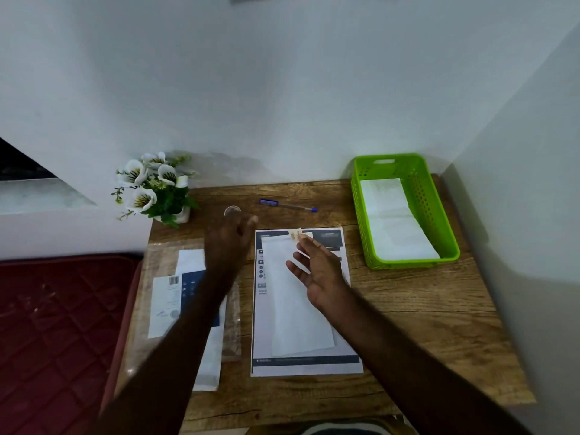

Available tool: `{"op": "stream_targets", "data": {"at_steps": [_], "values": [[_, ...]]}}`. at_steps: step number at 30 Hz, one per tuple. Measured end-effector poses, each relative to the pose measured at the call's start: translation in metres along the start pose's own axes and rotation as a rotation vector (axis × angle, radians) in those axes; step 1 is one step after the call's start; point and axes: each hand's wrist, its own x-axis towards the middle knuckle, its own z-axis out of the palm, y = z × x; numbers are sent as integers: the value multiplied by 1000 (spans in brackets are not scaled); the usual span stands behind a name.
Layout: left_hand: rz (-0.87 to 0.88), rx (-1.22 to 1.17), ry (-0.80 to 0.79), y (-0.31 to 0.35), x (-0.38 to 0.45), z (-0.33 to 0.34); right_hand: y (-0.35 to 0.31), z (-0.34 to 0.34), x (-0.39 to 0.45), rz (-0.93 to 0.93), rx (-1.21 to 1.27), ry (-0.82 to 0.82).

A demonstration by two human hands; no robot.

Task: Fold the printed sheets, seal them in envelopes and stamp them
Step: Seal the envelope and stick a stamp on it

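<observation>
Wooden table (408, 309) in white-walled corner (282, 89); red mattress (56, 324) left

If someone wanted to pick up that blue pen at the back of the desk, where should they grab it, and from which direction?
Take the pen around the middle of its clear barrel, coming straight down from above with thumb and finger on its two long sides. It lies flat on the wooden desk, its length running left to right, with bare wood on both sides, so the fingers have room. The capped ends look a poorer, less balanced hold.
</observation>
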Motion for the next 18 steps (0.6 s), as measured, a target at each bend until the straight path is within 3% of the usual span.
{"op": "stream_targets", "data": {"at_steps": [3, 6, 10, 18], "values": [[-35, -206, -75, 18, -31, 6, 3, 2, 3, 29, 20, 21], [-176, -401, -106, 35, -61, 17, 10, 1, 6, 54, 33, 50], [-335, -602, -72, 54, -81, 29, 21, -4, 6, 67, 32, 58], [-447, -712, -15, 67, -92, 40, 29, -9, 1, 96, 47, 78]]}}
